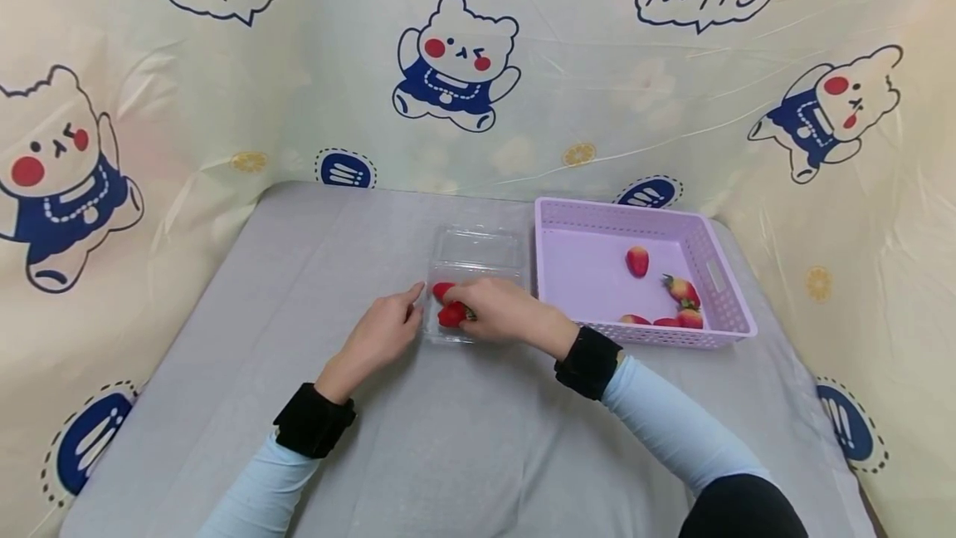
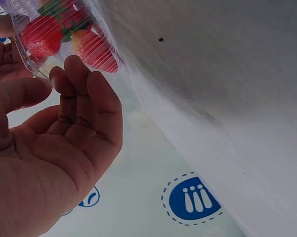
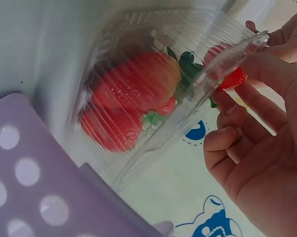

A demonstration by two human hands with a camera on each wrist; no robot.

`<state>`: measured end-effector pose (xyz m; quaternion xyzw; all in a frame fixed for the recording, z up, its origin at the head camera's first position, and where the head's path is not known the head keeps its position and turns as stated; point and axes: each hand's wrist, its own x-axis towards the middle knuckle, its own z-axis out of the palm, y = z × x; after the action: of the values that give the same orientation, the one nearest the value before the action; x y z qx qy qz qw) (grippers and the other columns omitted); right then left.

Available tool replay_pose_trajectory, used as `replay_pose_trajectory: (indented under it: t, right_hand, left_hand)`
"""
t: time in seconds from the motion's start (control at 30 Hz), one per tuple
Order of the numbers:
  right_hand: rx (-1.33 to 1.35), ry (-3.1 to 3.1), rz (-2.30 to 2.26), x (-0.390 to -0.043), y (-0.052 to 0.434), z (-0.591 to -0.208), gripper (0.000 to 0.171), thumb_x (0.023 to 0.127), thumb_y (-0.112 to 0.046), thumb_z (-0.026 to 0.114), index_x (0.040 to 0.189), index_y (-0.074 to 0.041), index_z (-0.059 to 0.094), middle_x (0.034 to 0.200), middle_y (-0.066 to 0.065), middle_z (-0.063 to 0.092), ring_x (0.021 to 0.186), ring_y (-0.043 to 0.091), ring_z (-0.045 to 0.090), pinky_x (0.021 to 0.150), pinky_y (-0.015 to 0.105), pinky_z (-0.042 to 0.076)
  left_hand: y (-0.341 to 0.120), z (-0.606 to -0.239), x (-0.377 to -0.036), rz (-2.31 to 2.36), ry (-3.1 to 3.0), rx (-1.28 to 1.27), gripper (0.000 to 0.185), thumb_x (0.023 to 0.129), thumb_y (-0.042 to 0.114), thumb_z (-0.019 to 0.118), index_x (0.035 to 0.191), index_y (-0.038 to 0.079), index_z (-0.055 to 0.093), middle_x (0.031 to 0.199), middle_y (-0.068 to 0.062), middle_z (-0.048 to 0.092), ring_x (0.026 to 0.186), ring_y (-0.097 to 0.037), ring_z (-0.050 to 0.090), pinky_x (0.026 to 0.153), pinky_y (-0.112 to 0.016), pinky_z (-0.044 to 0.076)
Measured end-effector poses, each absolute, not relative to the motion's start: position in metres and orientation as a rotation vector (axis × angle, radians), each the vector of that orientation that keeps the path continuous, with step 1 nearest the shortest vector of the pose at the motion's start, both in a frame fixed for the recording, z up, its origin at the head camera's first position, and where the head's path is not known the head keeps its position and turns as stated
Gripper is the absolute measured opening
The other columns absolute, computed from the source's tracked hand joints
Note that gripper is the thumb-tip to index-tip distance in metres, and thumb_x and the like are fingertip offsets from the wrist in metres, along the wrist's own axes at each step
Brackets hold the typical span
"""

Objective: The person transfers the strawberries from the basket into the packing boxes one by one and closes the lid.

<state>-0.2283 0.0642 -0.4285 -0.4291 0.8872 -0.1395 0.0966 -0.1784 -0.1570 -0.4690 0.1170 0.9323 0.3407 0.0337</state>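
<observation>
A clear plastic box point(image 1: 478, 249) stands with its lid raised at the back and strawberries point(image 3: 136, 81) inside. The left hand point(image 1: 382, 329) is at the box's left rim; in the left wrist view its thumb point(image 2: 32, 92) and curled fingertips meet at the box edge. Reaching over the box from the right, the right hand point(image 1: 499, 310) pinches a strawberry point(image 3: 231, 74) by the rim. In the head view, red strawberries point(image 1: 451, 315) show beside and under the right fingers. That hand hides part of the box.
Right of the box is a lilac basket point(image 1: 582, 251) with several strawberries, among them one point(image 1: 637, 261) apart from the others. A grey cloth point(image 1: 463, 430) covers the table. Printed bear curtains point(image 1: 568, 98) hang behind and at both sides.
</observation>
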Motion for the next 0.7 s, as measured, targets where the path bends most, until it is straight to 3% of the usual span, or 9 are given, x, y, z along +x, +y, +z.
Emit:
replay_pose_trajectory:
  t: [0.7]
  right_hand:
    - [-1.256, 2.626, -0.312, -0.237, 0.061, -0.440, 0.036, 0.094, -0.018, 0.080, 0.129, -0.012, 0.072, 0.104, 0.000, 0.071, 0.085, 0.014, 0.061, 0.078, 0.024, 0.053]
  left_hand:
    - [-0.157, -0.467, -0.179, 1.049, 2.862, 0.344, 0.050, 0.106, 0.008, 0.057, 0.152, -0.009, 0.049, 0.063, 0.001, 0.041, 0.056, -0.014, 0.037, 0.054, -0.028, 0.036]
